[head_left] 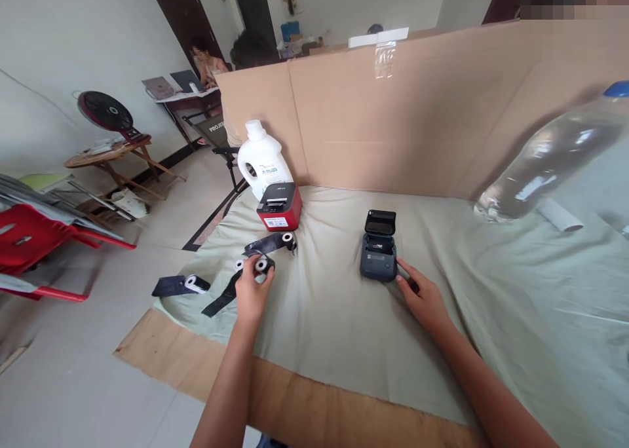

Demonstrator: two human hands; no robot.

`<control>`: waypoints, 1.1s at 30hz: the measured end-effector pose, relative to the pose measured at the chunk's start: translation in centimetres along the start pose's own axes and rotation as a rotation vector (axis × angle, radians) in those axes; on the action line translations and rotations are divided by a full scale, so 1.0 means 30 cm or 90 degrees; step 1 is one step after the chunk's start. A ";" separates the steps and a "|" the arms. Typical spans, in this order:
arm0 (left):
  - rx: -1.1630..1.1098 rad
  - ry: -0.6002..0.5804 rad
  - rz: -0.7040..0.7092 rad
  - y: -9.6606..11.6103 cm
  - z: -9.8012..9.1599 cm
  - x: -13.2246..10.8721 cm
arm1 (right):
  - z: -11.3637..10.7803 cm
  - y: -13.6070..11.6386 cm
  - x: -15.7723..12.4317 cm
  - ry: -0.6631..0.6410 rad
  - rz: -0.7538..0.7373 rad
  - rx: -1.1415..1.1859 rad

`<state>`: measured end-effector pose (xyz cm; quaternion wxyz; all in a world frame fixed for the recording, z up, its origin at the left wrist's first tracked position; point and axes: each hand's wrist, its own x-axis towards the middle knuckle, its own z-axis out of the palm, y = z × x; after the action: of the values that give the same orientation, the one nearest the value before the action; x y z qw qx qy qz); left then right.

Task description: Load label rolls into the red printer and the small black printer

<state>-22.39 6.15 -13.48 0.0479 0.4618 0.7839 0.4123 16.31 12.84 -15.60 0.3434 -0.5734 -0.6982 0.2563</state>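
Observation:
My left hand (pixel 252 292) is closed around a small black roll with a white core (pixel 262 265), pinched between thumb and fingers. Beside and behind that hand lie more partly unwound black rolls: one farther back (pixel 269 242), one with its strip running forward under the hand (pixel 222 300), and one at the left table edge (pixel 183 285). A dark portable label printer (pixel 378 266) stands on the cloth, its lid (pixel 381 223) flipped up. Against its right side rest the fingertips of my right hand (pixel 426 302), with thumb and forefinger apart.
A red and black printer (pixel 281 209) stands before a white jug (pixel 264 160). Cardboard (pixel 373 120) walls the back. At right are a large clear bottle (pixel 545 153) and a white tube (pixel 561 216). Wood (pixel 299 395) shows along the front edge; a person sits far left.

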 end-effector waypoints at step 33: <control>0.345 -0.168 0.070 0.155 -0.110 0.291 | 0.004 0.007 0.004 0.012 -0.057 0.025</control>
<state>-25.69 11.92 -5.44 0.0019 0.5490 0.8262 0.1268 16.31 13.00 -15.82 0.3722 -0.5371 -0.7148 0.2492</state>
